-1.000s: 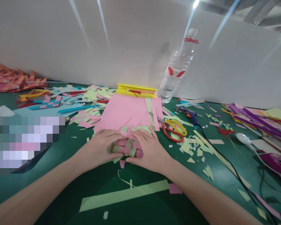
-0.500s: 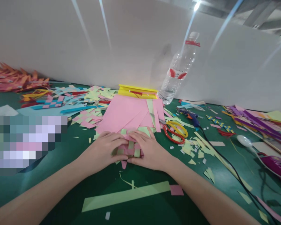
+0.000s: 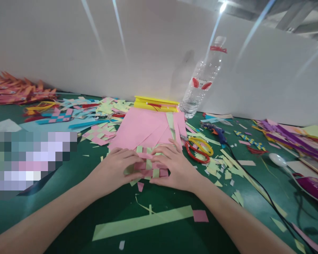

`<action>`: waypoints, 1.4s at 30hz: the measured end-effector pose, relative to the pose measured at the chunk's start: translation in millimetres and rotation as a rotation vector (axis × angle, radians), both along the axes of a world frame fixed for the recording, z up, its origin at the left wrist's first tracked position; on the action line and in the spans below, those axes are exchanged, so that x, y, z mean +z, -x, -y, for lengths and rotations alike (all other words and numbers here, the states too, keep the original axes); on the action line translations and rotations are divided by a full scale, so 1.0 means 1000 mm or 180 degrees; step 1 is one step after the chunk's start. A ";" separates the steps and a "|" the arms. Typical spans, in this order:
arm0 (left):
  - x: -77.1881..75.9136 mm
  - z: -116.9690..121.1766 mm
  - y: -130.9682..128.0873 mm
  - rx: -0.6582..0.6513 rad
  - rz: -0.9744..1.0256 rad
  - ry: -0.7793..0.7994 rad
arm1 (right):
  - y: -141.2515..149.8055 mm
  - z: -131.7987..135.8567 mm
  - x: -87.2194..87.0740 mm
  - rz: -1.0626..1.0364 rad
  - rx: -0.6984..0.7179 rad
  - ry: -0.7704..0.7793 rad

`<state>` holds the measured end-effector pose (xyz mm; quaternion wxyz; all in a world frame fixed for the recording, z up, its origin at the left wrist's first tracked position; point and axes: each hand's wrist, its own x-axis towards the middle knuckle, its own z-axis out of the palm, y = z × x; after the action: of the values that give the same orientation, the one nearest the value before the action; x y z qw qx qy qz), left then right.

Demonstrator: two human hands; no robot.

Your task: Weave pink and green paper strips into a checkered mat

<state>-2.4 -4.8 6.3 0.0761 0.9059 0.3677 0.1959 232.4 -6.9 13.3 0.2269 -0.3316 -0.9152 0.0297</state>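
Between my hands, low over the green table, is a small woven mat of pink and pale green paper strips [image 3: 148, 164]. My left hand [image 3: 119, 164] is curled round its left side, thumb at the near edge and fingers over the far edge. On the opposite side, my right hand [image 3: 173, 165] grips it the same way, its fingers slightly spread across the top and its thumb along the near edge. The fingers cover both ends of the weave. Just beyond lie pink paper sheets [image 3: 140, 125]. A pale green strip [image 3: 143, 223] rests nearer to me.
Scissors with red and yellow handles [image 3: 198, 150] lie right of the pink sheets. Behind stand a leaning water bottle [image 3: 201, 84] and a yellow folded holder [image 3: 156, 104]. A glue gun [image 3: 214, 131] trails a black cord [image 3: 254, 181]. Paper scraps [image 3: 217, 167] are scattered about.
My right hand has shifted slightly right and its fingers have spread, so more of the woven mat shows. My left hand has barely moved.
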 end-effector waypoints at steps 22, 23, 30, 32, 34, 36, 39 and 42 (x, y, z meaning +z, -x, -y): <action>0.002 0.002 -0.002 0.0022 -0.0189 0.0195 | 0.005 0.006 0.002 0.0498 0.0164 0.0115; 0.001 0.001 -0.002 0.0012 -0.0156 0.0147 | 0.004 0.005 0.002 0.0383 0.0125 0.0132; -0.005 -0.007 0.007 0.0556 0.0167 -0.0174 | -0.011 -0.010 -0.001 -0.0465 -0.0692 0.0103; -0.007 -0.010 0.009 0.0769 0.0123 -0.0145 | -0.014 -0.013 -0.004 -0.0371 -0.0775 0.0112; -0.008 -0.011 0.010 0.0860 0.0030 -0.0051 | -0.014 -0.014 -0.006 -0.0262 -0.0774 0.0125; -0.007 -0.010 0.010 0.0872 -0.0053 0.0078 | -0.013 -0.014 -0.006 -0.0182 -0.0737 0.0118; -0.004 -0.008 0.008 0.0874 -0.0086 0.0177 | -0.011 -0.013 -0.006 -0.0125 -0.0688 0.0138; -0.002 -0.007 0.007 0.0874 -0.0058 0.0178 | -0.011 -0.011 -0.004 -0.0105 -0.0649 0.0235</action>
<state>-9.0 1.8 4.0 0.0704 0.8463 0.4942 0.1859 243.9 4.4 8.8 0.2315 -0.4305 -0.8712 0.0456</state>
